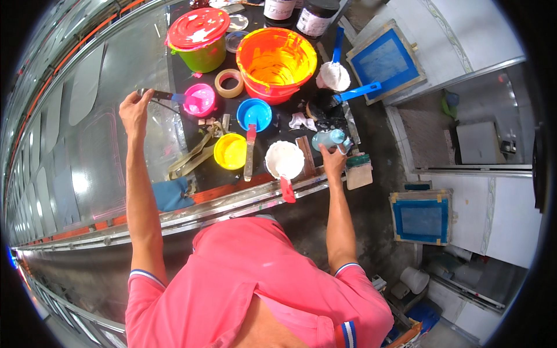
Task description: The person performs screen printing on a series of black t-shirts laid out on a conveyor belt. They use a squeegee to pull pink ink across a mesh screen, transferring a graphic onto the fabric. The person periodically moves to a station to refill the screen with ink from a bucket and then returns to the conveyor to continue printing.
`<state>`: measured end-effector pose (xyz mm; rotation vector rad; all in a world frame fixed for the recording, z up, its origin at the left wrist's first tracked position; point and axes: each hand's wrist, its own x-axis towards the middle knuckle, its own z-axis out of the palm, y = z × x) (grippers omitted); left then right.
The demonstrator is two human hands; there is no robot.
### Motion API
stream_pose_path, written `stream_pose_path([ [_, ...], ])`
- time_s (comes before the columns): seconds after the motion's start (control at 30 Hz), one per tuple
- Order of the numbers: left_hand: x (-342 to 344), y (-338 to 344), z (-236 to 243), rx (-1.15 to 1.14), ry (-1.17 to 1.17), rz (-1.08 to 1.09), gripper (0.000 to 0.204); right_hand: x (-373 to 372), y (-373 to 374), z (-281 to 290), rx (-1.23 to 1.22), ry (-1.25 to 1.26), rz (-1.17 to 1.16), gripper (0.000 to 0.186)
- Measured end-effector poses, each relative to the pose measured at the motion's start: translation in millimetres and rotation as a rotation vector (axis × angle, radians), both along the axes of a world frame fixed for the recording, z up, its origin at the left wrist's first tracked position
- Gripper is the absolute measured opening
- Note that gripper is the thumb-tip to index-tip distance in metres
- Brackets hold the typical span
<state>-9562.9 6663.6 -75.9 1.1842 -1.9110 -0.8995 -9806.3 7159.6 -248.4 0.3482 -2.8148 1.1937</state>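
My left hand (135, 112) is closed on the end of a dark-handled spatula (171, 97). The spatula's far end lies at a small cup of bright pink ink (200, 98). On the right, my right hand (335, 161) is closed round a pale blue translucent bottle (326, 139); some of the bottle is hidden by the fingers. Left of that hand stands a white ink tub (284, 158) with a red handle sticking out toward me. A yellow ink cup (230, 152) and a blue ink cup (254, 115) are between my hands, a stained spatula (250, 153) leaning at the blue one.
Behind the cups stand a large red bucket (275, 64) with orange-yellow ink and a lidded green bucket (200, 43). A tape roll (229, 83) sits beside them. Blue-handled tools (357, 91) lie to the right. A squeegee (358, 171) overhangs the table's right edge. Framed screens (422, 217) stand farther right.
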Motion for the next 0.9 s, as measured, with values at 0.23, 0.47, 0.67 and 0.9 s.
stream_pose_path([
  [0.23,-0.6,-11.6,-15.9,-0.029,0.104,-0.175,0.019,1.8,95.1,-11.1,-0.132,-0.046,-0.111,0.030],
  [0.47,-33.6,6.3,25.3,-0.175,-0.045,-0.738,0.024,80.3,-61.5,253.0,-0.236,0.254,0.132,0.014],
  [0.67,-59.7,-10.2,25.4,-0.295,0.070,-1.014,0.024,108.1,-307.5,256.8,0.018,0.115,0.948,0.041],
  [0.9,-27.4,-50.3,-14.5,0.015,0.462,-1.008,0.020,104.6,-378.3,176.2,-0.120,-0.006,0.715,0.014],
])
